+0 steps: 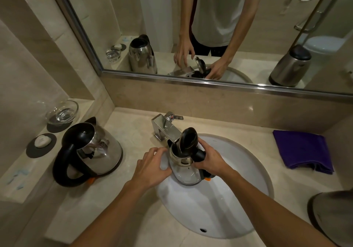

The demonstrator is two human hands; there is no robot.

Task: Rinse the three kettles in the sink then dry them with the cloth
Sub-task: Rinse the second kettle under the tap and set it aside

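Polished steel body, black handle, black lid [188, 138]: the held kettle [184, 167] stands upright in the white sink [238, 199], toward its back left, with its mouth right under the chrome faucet [166, 127]. The lid is flipped up and open, a shiny rim showing below it. There is a small orange tab at the base (same on the left kettle). Right hand [209, 160] is clenched round the black handle, grasping it. Left hand [150, 165] is released, fingers relaxed and spread, tips against the body's left flank, no wrap. Cannot tell if water is running.

Left kettle [97, 151] is a steel dome with a fat black loop handle and a closed lid. It stands on the beige stone desk [133, 132] left of the sink, handle toward the camera. Right kettle [332, 214] is brushed steel, cut by the frame's lower right edge; the mirror [107, 17] shows its dark rounded top. Purple cloth [303, 151] lies folded flat on the desk right of the sink, well apart from both hands. Raised shelf [23, 170] at left carries a glass dish [62, 112] and a pale soap [42, 141] on a dark round mat.
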